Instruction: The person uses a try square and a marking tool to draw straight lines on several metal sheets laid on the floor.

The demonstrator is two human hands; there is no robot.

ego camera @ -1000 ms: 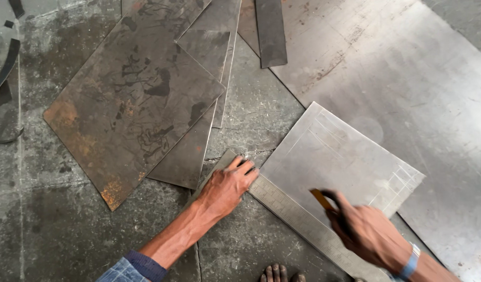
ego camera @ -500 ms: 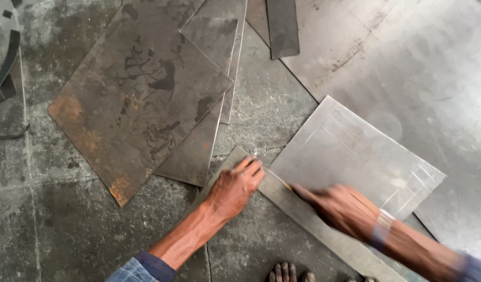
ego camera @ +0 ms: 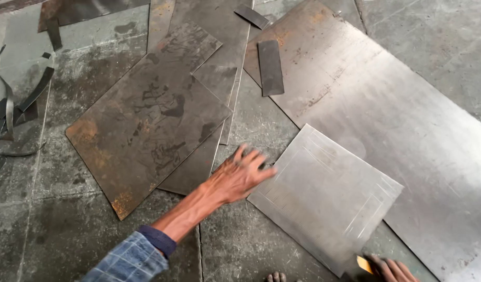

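Observation:
My left hand (ego camera: 240, 175) is blurred, fingers spread and holding nothing, at the left corner of a small square steel sheet (ego camera: 329, 198) that bears scribed lines near its edges. At the bottom right, only part of my right hand (ego camera: 391, 269) shows, just off the sheet's lower corner, closed on a small yellow-tipped marking tool (ego camera: 364, 263). The metal straightedge seen earlier along the sheet's lower-left edge does not show clearly now. My left sleeve (ego camera: 130, 258) is blue check cloth.
A large steel sheet (ego camera: 386, 99) lies under and beyond the small one. Rusty dark plates (ego camera: 146, 120) overlap to the left, with a narrow dark strip (ego camera: 270, 68) behind them. Curled scrap strips (ego camera: 10, 104) lie at far left. Toes (ego camera: 276, 277) show at the bottom edge, on concrete floor.
My right hand has drawn back from the sheet's lower-left edge to the bottom right corner. My left hand has shifted with fingers spread. The view has tilted up.

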